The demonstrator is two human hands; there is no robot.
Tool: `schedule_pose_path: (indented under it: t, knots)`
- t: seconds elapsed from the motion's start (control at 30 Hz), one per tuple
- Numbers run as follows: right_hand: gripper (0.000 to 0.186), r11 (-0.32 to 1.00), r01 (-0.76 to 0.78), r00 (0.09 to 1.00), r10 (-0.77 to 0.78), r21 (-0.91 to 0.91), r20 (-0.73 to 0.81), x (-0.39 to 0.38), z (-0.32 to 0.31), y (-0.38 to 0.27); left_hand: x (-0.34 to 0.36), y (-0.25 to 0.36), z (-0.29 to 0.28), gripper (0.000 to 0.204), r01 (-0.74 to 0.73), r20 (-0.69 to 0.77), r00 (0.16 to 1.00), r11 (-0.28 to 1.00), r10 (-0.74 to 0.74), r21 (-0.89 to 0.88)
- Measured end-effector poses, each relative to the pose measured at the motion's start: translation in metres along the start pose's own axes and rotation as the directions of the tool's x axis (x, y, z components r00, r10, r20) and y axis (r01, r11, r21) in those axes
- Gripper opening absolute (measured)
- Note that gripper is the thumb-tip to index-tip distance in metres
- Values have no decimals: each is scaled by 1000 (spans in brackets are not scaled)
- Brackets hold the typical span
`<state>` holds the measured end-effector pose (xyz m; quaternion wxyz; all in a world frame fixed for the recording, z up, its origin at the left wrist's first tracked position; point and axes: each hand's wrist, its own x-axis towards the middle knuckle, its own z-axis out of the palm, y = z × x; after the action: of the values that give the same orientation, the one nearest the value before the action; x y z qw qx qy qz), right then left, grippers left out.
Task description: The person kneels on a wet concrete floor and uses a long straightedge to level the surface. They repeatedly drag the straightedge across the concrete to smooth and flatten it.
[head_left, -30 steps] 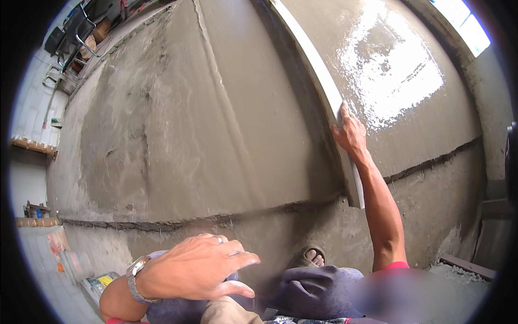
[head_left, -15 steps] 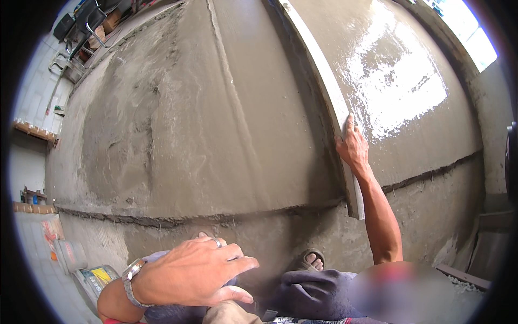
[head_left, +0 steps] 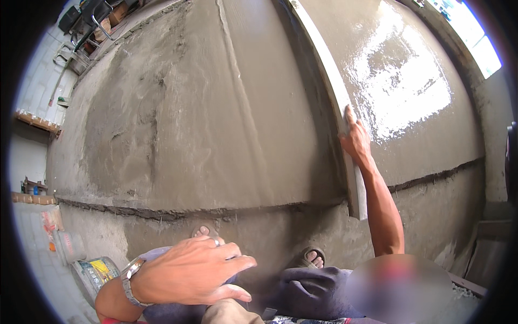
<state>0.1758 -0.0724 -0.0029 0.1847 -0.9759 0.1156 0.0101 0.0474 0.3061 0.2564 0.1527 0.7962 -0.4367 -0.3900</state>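
Note:
A long pale straightedge (head_left: pixel 326 60) stretches from near my feet to the far edge across smooth wet cement (head_left: pixel 286 129). Near its closer end, my right hand (head_left: pixel 357 139) grips it from above, the index finger laid along its top. The underside of that grip is hidden. Over my left knee rests my left hand (head_left: pixel 194 270), wearing a watch and a ring. Its thumb and fingers are apart and loosely bent, with nothing in them.
The fresh cement ends in a rough raised edge (head_left: pixel 162 215) before my sandalled feet (head_left: pixel 310 258). A bucket (head_left: pixel 94 275) stands at my left. Chairs (head_left: pixel 96 19) are at the far left. A wall (head_left: pixel 495 124) and a bright opening lie to the right.
The view has shifted slightly, showing more of my left foot. My right hand keeps its grip on the straightedge, and my left hand stays over the knee.

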Motion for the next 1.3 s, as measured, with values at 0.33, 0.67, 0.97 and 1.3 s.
schedule_pose_path:
  t: [0.33,0.67,0.97,1.3]
  knots:
    - [90,999,35,998,-35,-4,51,-3,-2,1,1,0,2,53,-2,-8,1000,1000,2,-16]
    - [110,995,-47,999,46,86,10,-136,-23,19,76,-32,-30,57,-73,-5,997,961,77,266]
    - [63,985,-171,979,167,25,113,-160,-33,19,296,-88,-57,67,37,-499,831,871,245,489]
    - [77,989,-77,997,80,127,-22,-184,-88,-6,385,-96,-131,16,40,-237,901,474,363,880]
